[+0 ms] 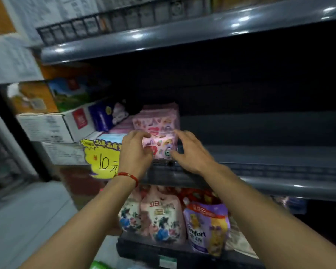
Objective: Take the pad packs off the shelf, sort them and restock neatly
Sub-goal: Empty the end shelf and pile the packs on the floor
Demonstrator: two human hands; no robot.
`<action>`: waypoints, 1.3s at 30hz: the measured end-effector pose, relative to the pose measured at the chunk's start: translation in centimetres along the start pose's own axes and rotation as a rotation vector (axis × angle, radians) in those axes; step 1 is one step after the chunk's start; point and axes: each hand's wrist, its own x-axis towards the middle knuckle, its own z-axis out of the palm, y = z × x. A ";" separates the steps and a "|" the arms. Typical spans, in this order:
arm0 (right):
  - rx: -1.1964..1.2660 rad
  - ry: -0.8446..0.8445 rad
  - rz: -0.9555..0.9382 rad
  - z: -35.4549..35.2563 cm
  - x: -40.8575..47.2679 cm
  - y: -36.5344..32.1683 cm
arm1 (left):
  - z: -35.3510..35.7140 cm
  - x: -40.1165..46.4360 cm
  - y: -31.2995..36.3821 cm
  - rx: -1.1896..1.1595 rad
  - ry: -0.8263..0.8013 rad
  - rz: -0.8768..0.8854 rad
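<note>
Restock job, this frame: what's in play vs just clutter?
In play: pink pad packs in a row on the middle shelf; left hand and right hand flank the front pack.

Clutter: yellow price sign, cardboard boxes, refill pouches on the lower shelf.

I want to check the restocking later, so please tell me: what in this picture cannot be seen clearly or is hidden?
- Head view: lower part of the front pink patterned pad pack is covered by the left hand and right hand.
- How many pink packs stand behind it: hidden by the front pack.
- Back of the dark grey metal shelf: in shadow.
- Yellow paper price sign: partly behind the left wrist, small print blurred.
- Whether the fingers grip or only touch: motion blur.
</note>
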 end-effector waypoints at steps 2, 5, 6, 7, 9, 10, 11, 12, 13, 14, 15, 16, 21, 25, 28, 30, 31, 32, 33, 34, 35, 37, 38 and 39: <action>0.002 -0.079 -0.008 0.8 1.6 -0.1 | 0.0 2.3 -1.2 0.065 -0.023 0.032; 0.016 -0.061 -0.041 1.8 3.0 0.4 | 1.1 6.5 -2.3 0.154 -0.103 0.077; 0.038 -0.016 -0.071 2.1 3.3 0.7 | 1.7 7.9 -2.5 0.216 -0.145 0.095; 0.064 0.032 -0.097 2.3 3.3 0.9 | 2.3 9.1 -2.6 0.289 -0.199 0.100; 0.094 0.106 -0.099 2.1 3.3 1.4 | 3.5 11.3 -2.6 0.381 -0.318 0.066; 0.090 0.128 -0.084 1.8 3.3 1.7 | 3.8 12.2 -2.3 0.396 -0.372 0.035; 0.067 0.153 -0.074 1.2 3.1 2.1 | 3.9 12.9 -1.7 0.398 -0.413 0.005; 0.021 0.179 -0.075 0.5 2.9 2.7 | 3.8 13.6 -1.1 0.403 -0.450 -0.018; -0.023 0.201 -0.079 -0.4 2.6 3.5 | 3.7 14.2 -0.4 0.421 -0.485 -0.033; -0.049 0.220 -0.082 -1.5 2.1 4.3 | 3.7 14.8 0.0 0.454 -0.509 -0.026; -0.068 0.240 -0.095 -2.7 1.4 5.2 | 3.7 15.3 0.2 0.518 -0.523 -0.004; -0.089 0.264 -0.119 -3.7 0.8 6.0 | 3.8 15.6 0.3 0.599 -0.541 0.022; -0.203 0.417 -0.194 -8.1 -3.5 9.1 | 4.7 15.2 -0.9 0.744 -0.501 0.114; -0.240 0.522 -0.162 -10.8 -7.0 10.9 | 5.2 13.5 -0.1 0.733 -0.339 0.199; -0.254 0.564 -0.125 -12.9 -9.6 11.4 | 5.1 11.7 0.4 0.701 -0.220 0.252; -0.273 0.576 -0.107 -14.3 -11.2 11.4 | 4.9 10.2 0.9 0.693 -0.153 0.311; -0.279 0.587 -0.105 -15.0 -12.0 11.4 | 4.7 9.6 1.2 0.672 -0.113 0.340; -0.275 0.600 -0.103 -15.6 -12.9 11.4 | 4.5 9.1 1.6 0.640 -0.069 0.360; -0.266 0.616 -0.102 -16.1 -13.7 11.4 | 4.3 8.7 2.1 0.605 -0.021 0.375; -0.254 0.637 -0.101 -16.6 -14.4 11.4 | 4.1 8.4 3.0 0.577 0.025 0.397; -0.235 0.663 -0.095 -16.9 -15.2 11.3 | 4.2 8.3 3.9 0.558 0.067 0.432; -0.180 0.707 -0.063 -17.5 -16.9 11.2 | 3.9 8.1 6.8 0.511 0.127 0.490; -0.152 0.724 -0.041 -17.7 -18.0 11.1 | 3.7 7.8 8.5 0.480 0.152 0.509; -0.131 0.745 -0.015 -17.9 -19.2 11.1 | 3.5 7.4 10.3 0.436 0.185 0.532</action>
